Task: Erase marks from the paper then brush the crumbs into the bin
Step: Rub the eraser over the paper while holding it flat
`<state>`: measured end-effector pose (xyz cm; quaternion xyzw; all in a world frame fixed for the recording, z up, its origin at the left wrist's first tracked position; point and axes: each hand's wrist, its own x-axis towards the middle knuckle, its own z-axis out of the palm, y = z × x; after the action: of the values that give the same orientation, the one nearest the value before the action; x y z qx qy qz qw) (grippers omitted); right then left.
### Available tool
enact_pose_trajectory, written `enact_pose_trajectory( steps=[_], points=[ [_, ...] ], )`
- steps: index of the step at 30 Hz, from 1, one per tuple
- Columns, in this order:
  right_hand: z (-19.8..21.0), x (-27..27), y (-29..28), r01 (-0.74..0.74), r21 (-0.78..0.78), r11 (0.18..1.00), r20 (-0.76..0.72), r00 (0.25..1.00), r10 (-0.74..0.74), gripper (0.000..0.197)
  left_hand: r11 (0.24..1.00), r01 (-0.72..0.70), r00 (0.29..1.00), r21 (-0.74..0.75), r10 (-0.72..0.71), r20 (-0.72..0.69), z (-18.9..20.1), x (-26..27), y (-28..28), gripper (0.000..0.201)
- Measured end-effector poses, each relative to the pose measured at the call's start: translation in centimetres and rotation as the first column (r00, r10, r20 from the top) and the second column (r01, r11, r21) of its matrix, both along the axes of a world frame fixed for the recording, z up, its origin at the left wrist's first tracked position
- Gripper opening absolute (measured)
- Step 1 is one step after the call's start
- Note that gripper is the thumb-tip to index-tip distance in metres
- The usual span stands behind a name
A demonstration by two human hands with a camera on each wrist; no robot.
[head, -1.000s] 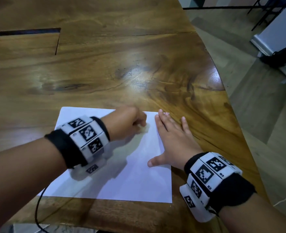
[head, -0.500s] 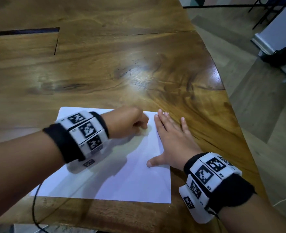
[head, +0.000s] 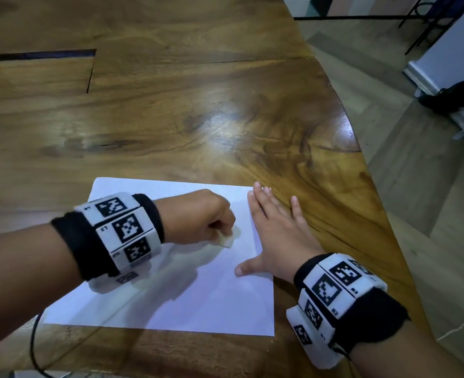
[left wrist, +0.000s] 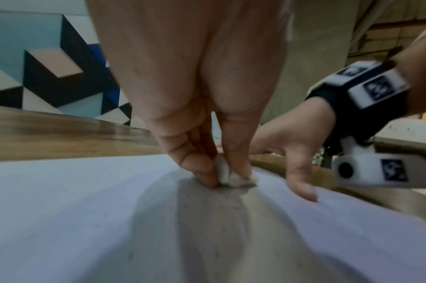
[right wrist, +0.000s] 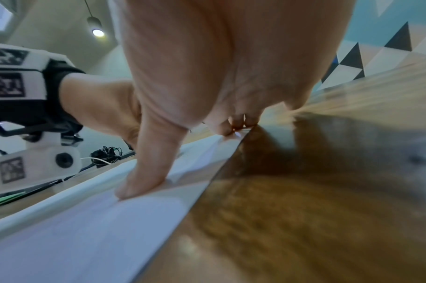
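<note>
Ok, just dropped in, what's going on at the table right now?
A person is erasing on a sheet of paper on the wooden table. The left hand pinches a small white eraser against the sheet. The right hand lies flat on the paper's right edge, holding it down. No bin is in view.

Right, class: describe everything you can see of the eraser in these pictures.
The eraser is a small, off-white, worn-looking lump, mostly hidden. The left hand pinches it between thumb and fingers, and its lower end presses on the white paper near the far right part of the sheet. Its full shape cannot be made out.
</note>
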<state>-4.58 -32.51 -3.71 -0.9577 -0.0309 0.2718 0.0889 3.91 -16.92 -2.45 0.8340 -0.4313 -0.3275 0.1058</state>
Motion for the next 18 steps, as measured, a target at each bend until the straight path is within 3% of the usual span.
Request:
enact_pose_trajectory(
  steps=[6,11,18],
  points=[
    [0.1,0.0,0.0,-0.003,-0.001,1.000,0.003,1.000,0.003,0.132,0.966,-0.197,0.950,-0.168,0.230,0.211,0.3,2.9,-2.8,0.018],
    [0.0,0.0,0.0,0.003,0.000,1.000,0.009,1.000,-0.003,0.132,0.990,-0.101,0.992,-0.096,0.108,0.072,0.2,0.3,-0.5,0.013],
    [0.2,-0.4,-1.2,0.062,-0.016,0.998,0.011,0.998,-0.062,0.131,0.982,-0.131,0.982,-0.133,0.147,0.116,-0.4,-1.3,0.3,0.010]
  ],
)
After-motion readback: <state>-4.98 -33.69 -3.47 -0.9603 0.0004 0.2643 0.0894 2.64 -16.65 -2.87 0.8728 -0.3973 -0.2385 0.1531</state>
